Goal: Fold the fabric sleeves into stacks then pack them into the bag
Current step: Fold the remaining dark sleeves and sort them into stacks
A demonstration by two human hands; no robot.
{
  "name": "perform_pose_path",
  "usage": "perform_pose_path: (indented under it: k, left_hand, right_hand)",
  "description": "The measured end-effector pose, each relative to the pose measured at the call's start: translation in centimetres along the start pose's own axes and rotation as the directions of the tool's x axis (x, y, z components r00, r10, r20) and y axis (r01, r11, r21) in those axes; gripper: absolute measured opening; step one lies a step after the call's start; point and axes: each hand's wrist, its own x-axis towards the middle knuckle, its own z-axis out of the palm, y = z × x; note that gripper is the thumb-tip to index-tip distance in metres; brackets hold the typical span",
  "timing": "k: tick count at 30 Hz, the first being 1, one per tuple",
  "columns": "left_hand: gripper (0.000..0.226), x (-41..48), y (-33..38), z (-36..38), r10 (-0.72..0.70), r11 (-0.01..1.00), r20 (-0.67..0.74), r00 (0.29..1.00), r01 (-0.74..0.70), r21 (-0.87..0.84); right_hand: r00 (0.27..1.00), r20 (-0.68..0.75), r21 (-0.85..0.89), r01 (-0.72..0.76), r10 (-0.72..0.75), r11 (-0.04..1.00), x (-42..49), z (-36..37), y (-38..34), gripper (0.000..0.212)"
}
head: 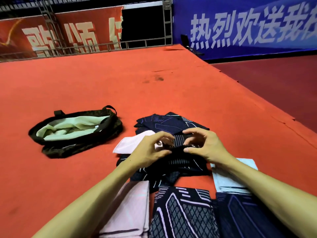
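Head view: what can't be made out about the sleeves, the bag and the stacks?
1. Dark sleeve: the fingers of the left hand and right hand pinching it hide its fold.
2. Bag: the crumpled green lining hides the bottom, so its contents are unknown.
3. Pink stack and patterned stack: cut off by the bottom edge, so counts are unknown.
4. Light blue sleeve: mostly under the right forearm.
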Motion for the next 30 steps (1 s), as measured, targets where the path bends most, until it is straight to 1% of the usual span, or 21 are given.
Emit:
perform_pose_path:
  k: [2, 3, 5, 6, 8, 9, 10, 11, 13, 15, 17, 24, 28, 30]
  left_hand:
    - [0.044, -1.0, 0.3, 0.5, -0.004, 0.999, 0.095, 0.995, 0.001, 0.037]
    - [0.047, -1.3, 0.3, 0.8, -0.001, 0.998, 0.136, 0.991, -0.008, 0.07]
    - [0.048, -1.7, 0.3, 1.1, -0.015, 0.996, 0.165, 0.986, -0.001, 0.093]
    - [0.046, -1.8, 0.5, 1.2, -0.041, 0.998, 0.134, 0.99, 0.034, 0.057]
    - [0.039, -1.4, 0.7, 0.9, -0.074, 0.997, -0.021, 0.997, 0.073, -0.038]
    - [0.037, -1.0, 0.7, 0.7, -0.073, 0.997, -0.101, 0.992, 0.069, -0.047]
    - [0.039, -0.5, 0.7, 0.4, -0.074, 0.997, -0.146, 0.986, 0.068, -0.046]
    - [0.043, -0.1, 0.7, 0.2, -0.085, 0.996, -0.158, 0.984, 0.079, -0.045]
    - [0.051, 0.7, 0.4, 0.0, -0.123, 0.991, -0.112, 0.986, 0.117, -0.059]
    - [0.058, 1.0, -0.3, 0.4, -0.166, 0.985, -0.036, 0.985, 0.164, -0.057]
    - [0.059, 0.8, -1.1, 0.9, -0.187, 0.982, -0.004, 0.982, 0.187, -0.028]
    - [0.064, 0.9, -1.2, 1.5, -0.176, 0.983, -0.004, 0.984, 0.175, -0.053]
    - [0.062, 0.9, -0.6, 2.0, -0.18, 0.974, -0.014, 0.984, 0.176, -0.142]
    - [0.063, 0.8, -0.4, 2.2, -0.177, 0.977, -0.024, 0.984, 0.173, -0.127]
  right_hand:
    - [0.997, 0.079, -0.066, 0.012, -0.007, 0.998, -1.0, -0.1, 0.3, 0.059]
    - [0.992, 0.126, -0.134, 0.024, -0.007, 0.991, -1.4, -0.1, 0.5, 0.062]
    - [0.985, 0.174, -0.227, 0.027, 0.013, 0.973, -1.9, -0.1, 0.6, 0.063]
    - [0.987, 0.16, -0.207, 0.014, 0.02, 0.978, -2.0, -0.1, 0.4, 0.062]
    - [0.999, 0.052, -0.11, 0.009, -0.004, 0.994, -1.7, -0.1, 0.0, 0.055]
    - [0.999, -0.026, -0.083, 0.022, -0.024, 0.996, -1.4, -0.2, -0.1, 0.053]
    - [0.996, -0.087, -0.064, 0.03, -0.035, 0.998, -0.9, -0.2, -0.2, 0.054]
    - [0.992, -0.126, -0.045, 0.022, -0.027, 0.999, -0.3, -0.1, -0.2, 0.055]
    - [0.991, -0.132, -0.011, -0.01, 0.009, 1.0, 0.5, 0.4, 0.1, 0.06]
    - [0.997, -0.074, -0.022, -0.027, 0.025, 0.999, 1.0, 1.1, 0.9, 0.064]
    - [0.999, -0.036, -0.053, -0.028, 0.026, 0.998, 1.0, 1.8, 1.8, 0.066]
    - [0.998, -0.067, -0.042, -0.025, 0.022, 0.999, 0.8, 2.0, 2.3, 0.06]
    - [0.996, -0.088, -0.029, -0.028, 0.025, 0.999, 0.6, 1.9, 2.0, 0.059]
    - [0.995, -0.099, -0.032, -0.029, 0.026, 0.999, 0.5, 1.8, 1.7, 0.06]
